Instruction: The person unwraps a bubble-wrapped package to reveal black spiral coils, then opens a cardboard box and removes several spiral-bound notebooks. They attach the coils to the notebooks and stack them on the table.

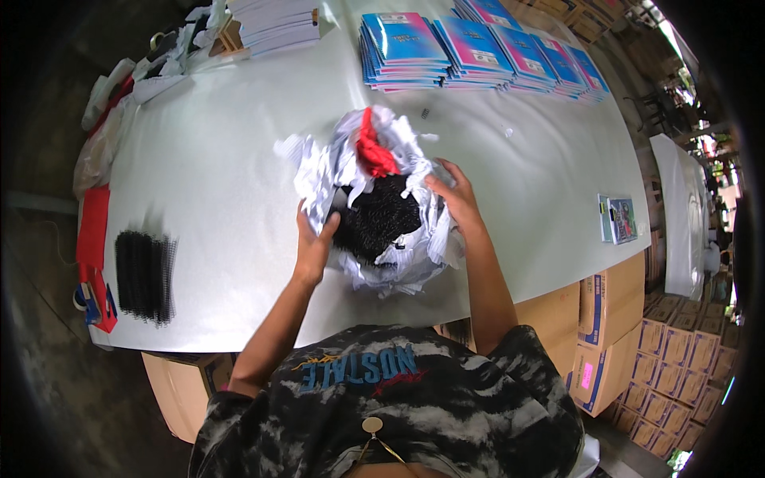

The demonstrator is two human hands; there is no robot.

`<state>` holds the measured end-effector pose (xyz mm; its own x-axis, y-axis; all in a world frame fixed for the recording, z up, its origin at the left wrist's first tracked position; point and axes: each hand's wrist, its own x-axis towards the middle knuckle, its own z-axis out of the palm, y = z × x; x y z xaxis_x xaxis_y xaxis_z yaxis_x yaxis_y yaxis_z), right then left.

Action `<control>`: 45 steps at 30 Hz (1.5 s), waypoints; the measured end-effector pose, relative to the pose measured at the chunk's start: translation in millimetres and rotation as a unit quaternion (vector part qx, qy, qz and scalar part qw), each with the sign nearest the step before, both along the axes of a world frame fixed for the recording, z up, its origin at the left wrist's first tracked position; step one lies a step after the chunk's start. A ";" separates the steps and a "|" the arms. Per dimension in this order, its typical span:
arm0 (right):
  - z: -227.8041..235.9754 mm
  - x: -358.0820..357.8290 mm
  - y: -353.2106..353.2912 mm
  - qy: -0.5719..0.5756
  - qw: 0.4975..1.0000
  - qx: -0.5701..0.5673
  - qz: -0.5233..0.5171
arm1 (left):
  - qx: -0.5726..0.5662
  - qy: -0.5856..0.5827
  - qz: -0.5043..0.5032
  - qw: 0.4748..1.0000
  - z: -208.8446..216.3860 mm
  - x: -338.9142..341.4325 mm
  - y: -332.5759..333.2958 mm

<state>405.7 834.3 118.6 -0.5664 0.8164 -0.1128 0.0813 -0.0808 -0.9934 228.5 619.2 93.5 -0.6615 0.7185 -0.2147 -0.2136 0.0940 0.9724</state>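
Note:
A bundle of crumpled white paper (437,223) lies on the pale-covered table in front of me. Inside its torn folds sits a mass of black binding coils (381,217). A crumpled red piece (370,150) sticks up at the far side of the wrapping. My left hand (315,237) grips the bundle's left side, thumb over the inner edge. On the opposite side my right hand (456,195) grips the paper, its fingers curled around the outer edge. The undersides of both grips are hidden.
Stacks of blue and pink spiral notebooks (478,52) stand at the far right, white paper stacks (275,24) at the far left. Black coils (145,275) lie near the left edge, beside red material (94,227). A small booklet pack (620,219) is at right. Cardboard boxes (610,319) stand below.

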 end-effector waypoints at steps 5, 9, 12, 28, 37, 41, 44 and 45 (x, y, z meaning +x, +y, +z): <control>-5.0 32.1 17.2 -0.030 0.999 -0.009 -0.025 | -0.056 0.121 -0.032 0.991 2.4 -36.2 55.7; -11.8 49.9 35.0 -0.061 0.998 -0.006 -0.034 | -0.047 0.450 0.044 0.891 52.3 -10.6 92.8; 6.5 26.3 34.8 -0.091 0.995 0.013 -0.050 | 0.052 0.413 -0.186 0.890 78.1 -1.7 120.0; -0.9 -18.2 40.5 -0.266 0.928 0.232 -0.118 | -0.049 0.613 -0.261 0.744 37.1 -11.0 140.1; -12.8 -23.8 21.6 -0.198 0.883 0.422 -0.044 | -0.141 0.530 -0.196 0.813 5.8 -19.7 183.6; 5.1 -28.2 28.8 -0.254 0.910 0.327 -0.004 | -0.099 0.432 -0.226 0.868 -2.3 -37.5 186.5; 27.5 -7.4 22.8 -0.279 0.925 0.254 0.033 | -0.056 0.502 -0.178 0.845 52.3 -16.9 172.1; 29.7 0.3 12.6 -0.279 0.921 0.270 0.034 | -0.005 0.550 -0.157 0.820 60.8 -5.6 157.5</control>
